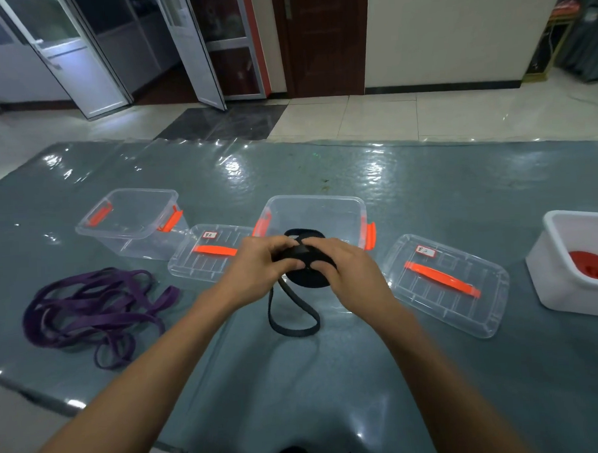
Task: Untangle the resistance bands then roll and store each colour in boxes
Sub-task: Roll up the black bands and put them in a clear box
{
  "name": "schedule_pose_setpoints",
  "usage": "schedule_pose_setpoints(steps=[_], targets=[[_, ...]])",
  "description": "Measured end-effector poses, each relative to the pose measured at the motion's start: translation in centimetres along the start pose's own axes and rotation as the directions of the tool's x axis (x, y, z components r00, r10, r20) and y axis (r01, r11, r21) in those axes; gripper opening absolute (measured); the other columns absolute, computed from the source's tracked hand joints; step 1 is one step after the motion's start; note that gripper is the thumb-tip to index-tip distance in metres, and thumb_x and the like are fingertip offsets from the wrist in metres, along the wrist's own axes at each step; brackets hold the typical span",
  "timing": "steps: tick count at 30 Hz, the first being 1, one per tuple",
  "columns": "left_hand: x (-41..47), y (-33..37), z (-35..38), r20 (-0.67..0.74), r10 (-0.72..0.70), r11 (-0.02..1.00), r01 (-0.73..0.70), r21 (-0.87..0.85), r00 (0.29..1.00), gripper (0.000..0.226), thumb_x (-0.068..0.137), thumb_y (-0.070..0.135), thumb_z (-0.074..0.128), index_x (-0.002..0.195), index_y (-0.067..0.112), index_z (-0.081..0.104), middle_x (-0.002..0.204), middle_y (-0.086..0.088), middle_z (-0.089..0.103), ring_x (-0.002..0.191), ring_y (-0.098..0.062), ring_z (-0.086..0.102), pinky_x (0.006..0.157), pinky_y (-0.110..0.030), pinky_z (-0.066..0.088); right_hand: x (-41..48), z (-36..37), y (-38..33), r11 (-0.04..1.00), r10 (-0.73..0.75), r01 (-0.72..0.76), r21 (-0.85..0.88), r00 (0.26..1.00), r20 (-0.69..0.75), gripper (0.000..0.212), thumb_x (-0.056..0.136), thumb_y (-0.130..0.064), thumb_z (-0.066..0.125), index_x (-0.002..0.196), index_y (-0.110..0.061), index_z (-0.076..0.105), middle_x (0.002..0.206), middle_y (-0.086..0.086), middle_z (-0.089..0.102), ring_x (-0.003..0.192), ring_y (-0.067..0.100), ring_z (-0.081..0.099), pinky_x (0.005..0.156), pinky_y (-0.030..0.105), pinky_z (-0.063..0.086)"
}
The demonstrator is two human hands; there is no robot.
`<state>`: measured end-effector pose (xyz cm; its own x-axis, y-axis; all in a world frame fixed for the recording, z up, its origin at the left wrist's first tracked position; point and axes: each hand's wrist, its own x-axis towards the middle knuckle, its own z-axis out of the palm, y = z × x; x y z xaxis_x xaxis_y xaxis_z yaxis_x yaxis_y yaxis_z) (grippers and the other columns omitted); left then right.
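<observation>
A black resistance band (pixel 296 315) is partly wound into a thick roll held above the mat. My left hand (pixel 261 265) grips the roll from the left and my right hand (pixel 347 268) grips it from the right. A loose loop of the black band hangs down onto the mat below my hands. Purple bands (pixel 92 314) lie in a tangled heap on the mat at the left. A clear box (pixel 314 208) with orange latches stands just behind my hands. A rolled red band (pixel 594 264) lies inside a white box (pixel 553 277) at the right.
A second clear box (pixel 132 216) stands at the back left. Two clear lids with orange handles lie flat, one lid (pixel 209 254) left of my hands and one lid (pixel 447 285) to the right. The grey mat (pixel 331 379) covers a tiled floor; glass doors stand beyond.
</observation>
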<state>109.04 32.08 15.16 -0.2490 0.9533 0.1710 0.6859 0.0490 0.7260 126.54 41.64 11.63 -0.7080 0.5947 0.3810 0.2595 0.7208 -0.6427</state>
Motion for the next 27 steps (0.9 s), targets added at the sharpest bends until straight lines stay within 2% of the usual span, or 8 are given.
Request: schedule_pose_setpoints(steps=[4, 8, 11, 15, 17, 19, 24, 27], targets=[[-0.8, -0.6, 0.9, -0.1, -0.093, 0.977, 0.072, -0.201, 0.991, 0.02, 0.08, 0.006, 0.082, 0.098, 0.013, 0.077, 0.085, -0.002, 0.078, 0.083, -0.023, 0.075, 0.079, -0.031, 0.059, 0.5, -0.4, 0.0, 0.903, 0.224, -0.21, 0.374, 0.974, 0.005, 0.029, 0.087, -0.005, 0.07, 0.107, -0.026, 0.071, 0.097, -0.017, 0.072, 0.096, 0.001, 0.066, 0.086, 0.017, 0.052], [-1.7, -1.3, 1.4, -0.159, -0.139, 0.934, 0.076, -0.348, 0.977, 0.026, 0.082, 0.001, 0.079, 0.102, 0.018, 0.077, 0.092, 0.001, 0.079, 0.088, -0.017, 0.076, 0.081, -0.023, 0.058, 0.0, 0.1, 0.0, 0.574, 0.413, -0.325, 0.751, 0.908, 0.077, 0.028, 0.086, 0.002, 0.071, 0.103, -0.02, 0.072, 0.097, -0.004, 0.078, 0.094, 0.015, 0.074, 0.081, 0.03, 0.061], [-1.7, -1.7, 0.9, -0.157, -0.111, 0.961, 0.066, -0.269, 0.981, 0.024, 0.083, 0.002, 0.078, 0.102, 0.016, 0.078, 0.091, 0.004, 0.079, 0.087, -0.013, 0.076, 0.081, -0.021, 0.057, -0.5, 0.6, 0.0, 0.512, 0.436, -0.364, 0.778, 0.89, 0.13, 0.027, 0.086, -0.001, 0.073, 0.106, -0.018, 0.071, 0.1, -0.001, 0.078, 0.094, 0.018, 0.075, 0.08, 0.035, 0.062], [-1.3, -1.7, -0.4, -0.072, -0.031, 0.997, 0.026, -0.069, 0.997, 0.022, 0.083, 0.005, 0.08, 0.102, 0.015, 0.08, 0.088, 0.007, 0.079, 0.084, -0.009, 0.074, 0.082, -0.025, 0.058, -0.2, 0.1, 0.4, 0.797, 0.267, -0.313, 0.517, 0.95, 0.164, 0.028, 0.083, -0.008, 0.078, 0.108, -0.021, 0.073, 0.099, -0.011, 0.076, 0.096, 0.004, 0.071, 0.082, 0.018, 0.054], [-1.1, -1.5, -0.6, -0.053, -0.007, 0.999, 0.004, -0.052, 0.999, 0.02, 0.082, 0.008, 0.081, 0.1, 0.017, 0.08, 0.085, 0.008, 0.078, 0.081, -0.009, 0.074, 0.079, -0.025, 0.058, 0.1, -0.2, 0.4, 0.827, 0.254, -0.301, 0.475, 0.954, 0.161, 0.027, 0.083, -0.008, 0.077, 0.106, -0.023, 0.075, 0.097, -0.012, 0.076, 0.094, 0.002, 0.07, 0.08, 0.02, 0.055], [-1.1, -1.3, -0.4, -0.08, -0.02, 0.993, 0.01, -0.121, 0.997, 0.021, 0.081, 0.008, 0.081, 0.098, 0.02, 0.079, 0.086, 0.008, 0.078, 0.082, -0.01, 0.074, 0.079, -0.023, 0.058, 0.2, -0.4, 0.3, 0.781, 0.294, -0.315, 0.539, 0.947, 0.127, 0.026, 0.084, -0.006, 0.075, 0.1, -0.026, 0.075, 0.094, -0.009, 0.077, 0.092, 0.006, 0.073, 0.081, 0.029, 0.06], [-1.6, -1.3, 0.4, -0.166, -0.102, 0.931, 0.036, -0.362, 0.981, 0.028, 0.081, -0.002, 0.079, 0.102, 0.018, 0.077, 0.094, 0.002, 0.079, 0.089, -0.016, 0.076, 0.083, -0.023, 0.058, -0.6, 0.0, 0.4, 0.411, 0.412, -0.367, 0.835, 0.891, 0.189, 0.023, 0.089, -0.002, 0.07, 0.104, -0.019, 0.074, 0.102, 0.007, 0.078, 0.094, 0.027, 0.076, 0.072, 0.038, 0.063], [-1.9, -1.9, 0.1, -0.119, -0.109, 0.944, 0.066, -0.323, 0.987, 0.029, 0.082, -0.003, 0.078, 0.1, 0.02, 0.077, 0.092, 0.002, 0.08, 0.088, -0.014, 0.076, 0.082, -0.023, 0.057, -1.1, 0.5, 0.3, 0.489, 0.379, -0.376, 0.787, 0.904, 0.196, 0.024, 0.088, -0.006, 0.072, 0.103, -0.024, 0.073, 0.104, 0.002, 0.077, 0.097, 0.021, 0.075, 0.076, 0.032, 0.062]])
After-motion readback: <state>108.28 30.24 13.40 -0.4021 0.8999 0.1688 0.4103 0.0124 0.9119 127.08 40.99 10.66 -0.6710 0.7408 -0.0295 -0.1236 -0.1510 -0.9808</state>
